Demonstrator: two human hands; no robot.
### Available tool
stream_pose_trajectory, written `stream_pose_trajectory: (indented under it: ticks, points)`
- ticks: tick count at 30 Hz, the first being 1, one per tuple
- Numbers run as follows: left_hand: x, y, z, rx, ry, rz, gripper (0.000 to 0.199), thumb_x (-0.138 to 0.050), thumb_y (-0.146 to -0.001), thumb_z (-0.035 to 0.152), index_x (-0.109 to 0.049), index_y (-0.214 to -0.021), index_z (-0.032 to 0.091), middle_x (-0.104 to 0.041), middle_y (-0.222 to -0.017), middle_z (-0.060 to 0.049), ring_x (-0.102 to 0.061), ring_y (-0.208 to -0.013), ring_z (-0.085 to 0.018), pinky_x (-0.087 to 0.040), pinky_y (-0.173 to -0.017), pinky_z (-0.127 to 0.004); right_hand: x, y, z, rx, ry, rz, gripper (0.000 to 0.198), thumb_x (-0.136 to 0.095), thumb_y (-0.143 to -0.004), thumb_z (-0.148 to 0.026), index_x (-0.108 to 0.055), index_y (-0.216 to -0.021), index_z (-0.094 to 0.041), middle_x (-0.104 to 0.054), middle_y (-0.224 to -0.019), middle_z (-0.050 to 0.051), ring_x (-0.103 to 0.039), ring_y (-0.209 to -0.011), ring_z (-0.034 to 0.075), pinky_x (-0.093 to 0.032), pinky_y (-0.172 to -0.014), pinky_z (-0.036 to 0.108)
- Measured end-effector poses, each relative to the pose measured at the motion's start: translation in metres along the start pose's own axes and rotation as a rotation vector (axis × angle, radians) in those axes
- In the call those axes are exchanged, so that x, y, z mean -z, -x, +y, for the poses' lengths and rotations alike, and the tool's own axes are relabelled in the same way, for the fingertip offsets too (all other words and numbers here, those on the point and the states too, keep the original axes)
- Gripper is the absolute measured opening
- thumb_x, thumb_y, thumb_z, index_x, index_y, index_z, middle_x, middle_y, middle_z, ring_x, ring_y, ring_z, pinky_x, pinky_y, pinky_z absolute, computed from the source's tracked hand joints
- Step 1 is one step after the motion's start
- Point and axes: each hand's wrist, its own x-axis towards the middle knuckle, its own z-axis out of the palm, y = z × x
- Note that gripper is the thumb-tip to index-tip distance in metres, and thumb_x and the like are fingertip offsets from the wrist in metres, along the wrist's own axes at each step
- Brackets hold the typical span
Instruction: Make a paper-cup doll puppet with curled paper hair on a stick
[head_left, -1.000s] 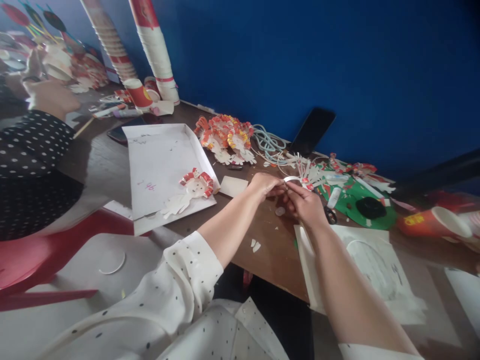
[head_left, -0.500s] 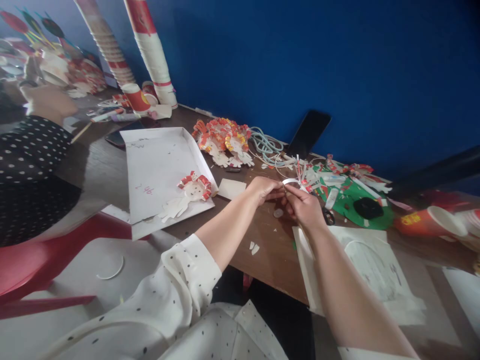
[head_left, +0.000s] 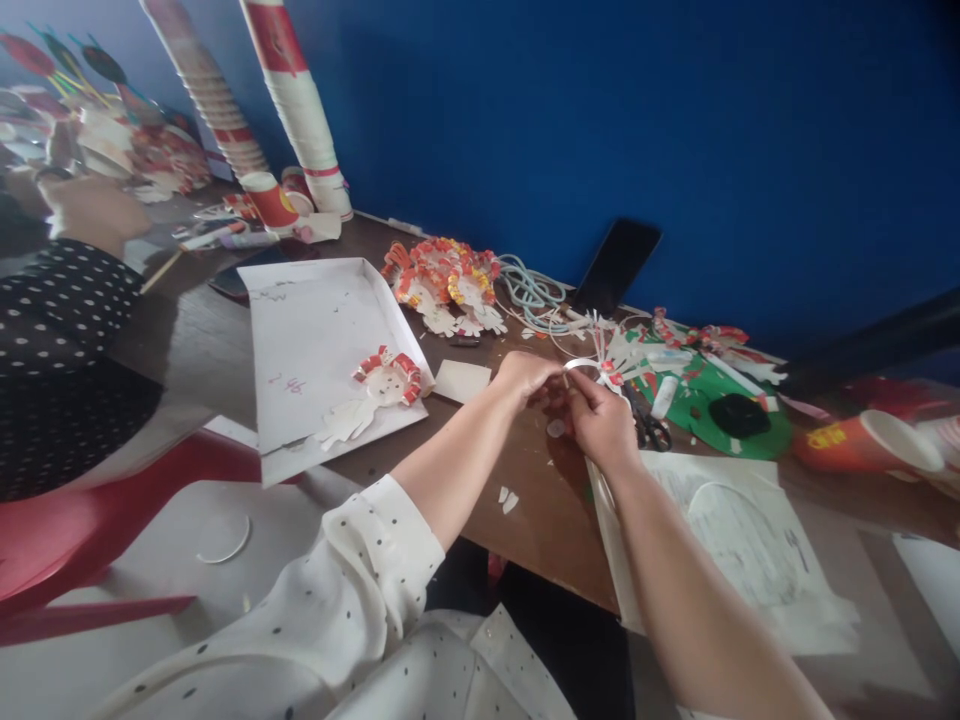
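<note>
Over the brown table my left hand (head_left: 529, 376) and my right hand (head_left: 602, 418) meet, fingertips pinched together. Between them is a narrow white paper strip (head_left: 581, 364) that curls up above the fingers. Its far end runs toward a fringed bunch of cut paper (head_left: 611, 350), and I cannot tell whether the two are joined. My left fingers are partly hidden behind the right ones. Scissors with black handles (head_left: 654, 432) lie just right of my right hand. Beneath the hands is a small clear disc (head_left: 555, 428).
A white box lid (head_left: 300, 330) holds a paper figure with a red-and-white ring (head_left: 388, 383). Behind stand more such figures (head_left: 446, 275), a cable (head_left: 529, 285) and a phone (head_left: 619, 262). Green card (head_left: 731, 430) and paper cups (head_left: 881, 442) are right. Another person's sleeve (head_left: 64, 310) is left.
My right hand has shifted slightly and turned, showing more of the scissors and the curled white strip. My left hand stays nearly in place.
</note>
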Motion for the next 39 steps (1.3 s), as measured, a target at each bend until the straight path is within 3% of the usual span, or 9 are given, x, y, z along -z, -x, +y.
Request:
stream_pose_trajectory:
  ticks: [4,11,18,39]
  points:
    - [0.003,-0.006,-0.002,-0.072,-0.081,0.01,0.023,-0.072,-0.068,0.015,-0.058,-0.05,0.014,-0.054,-0.046,0.0,-0.043,-0.041,-0.008,-0.03,-0.044,-0.022,-0.001,-0.001,-0.002,-0.057,-0.068,-0.033,0.04,-0.057,-0.081,-0.027,-0.072,-0.117,-0.017,-0.061,-0.05,-0.001,-0.051,-0.042,0.014,-0.043,-0.048,0.028]
    - [0.003,-0.015,-0.007,-0.064,-0.01,0.004,0.02,-0.072,-0.067,0.013,-0.059,-0.052,0.014,-0.055,-0.048,0.0,-0.047,-0.045,-0.007,-0.033,-0.047,-0.02,-0.005,-0.004,0.003,-0.236,-0.358,-0.057,0.05,-0.066,-0.075,-0.034,-0.069,-0.122,-0.019,-0.067,-0.064,0.001,-0.044,-0.04,0.01,-0.031,-0.036,0.024]
    - [0.002,-0.01,-0.003,-0.032,0.069,-0.005,0.023,-0.074,-0.068,0.011,-0.057,-0.052,0.014,-0.054,-0.049,0.001,-0.047,-0.044,-0.006,-0.037,-0.048,-0.019,-0.007,-0.005,0.005,-0.286,-0.549,-0.078,0.056,-0.071,-0.068,-0.034,-0.069,-0.122,-0.018,-0.066,-0.068,0.001,-0.042,-0.042,0.006,-0.023,-0.036,0.018]
    - [0.001,-0.008,-0.004,-0.072,0.084,-0.028,0.027,-0.069,-0.073,0.009,-0.054,-0.051,0.013,-0.049,-0.043,0.003,-0.042,-0.037,-0.005,-0.029,-0.042,-0.02,-0.004,-0.007,0.01,-0.33,-0.676,-0.108,0.054,-0.071,-0.069,-0.023,-0.068,-0.123,-0.019,-0.066,-0.069,0.002,-0.043,-0.043,0.005,-0.021,-0.036,0.016]
